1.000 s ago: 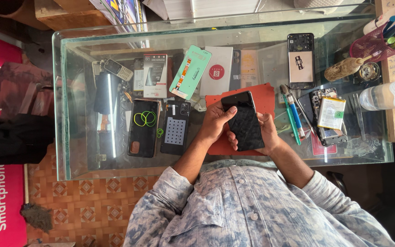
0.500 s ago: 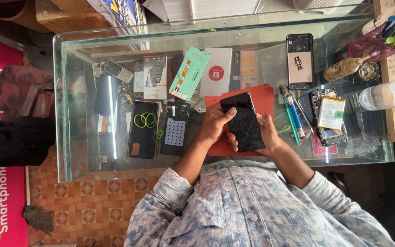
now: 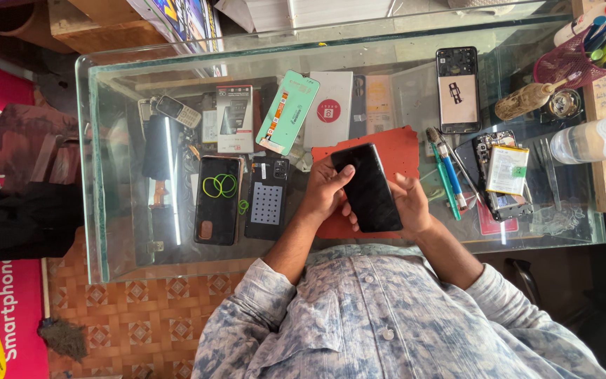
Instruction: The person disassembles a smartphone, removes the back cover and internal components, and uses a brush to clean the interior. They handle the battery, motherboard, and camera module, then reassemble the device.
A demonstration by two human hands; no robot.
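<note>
A black smartphone [image 3: 367, 187] with a dark screen is held in both hands over a red mat [image 3: 394, 151] on the glass counter [image 3: 120, 253]. My left hand [image 3: 324, 191] grips its left edge, the thumb lying across the top corner of the screen. Along the phone's right edge sits my right hand [image 3: 409, 207], fingers curled beneath it. To the left lie two phone backs: a dark one with green loops [image 3: 217, 199] and a black one with a dotted sheet [image 3: 268, 200].
Screwdrivers and a brush [image 3: 445, 177] lie right of the mat, beside an opened phone with a white battery [image 3: 503, 174]. Another phone [image 3: 457, 89] lies at the back. A red pen basket [image 3: 575, 60] and a clear bottle [image 3: 597, 137] stand at the right. Small boxes [image 3: 287, 112] sit centre-back.
The phone sits a little straighter in the hands and my left thumb has moved on its upper corner. Nothing on the counter has moved.
</note>
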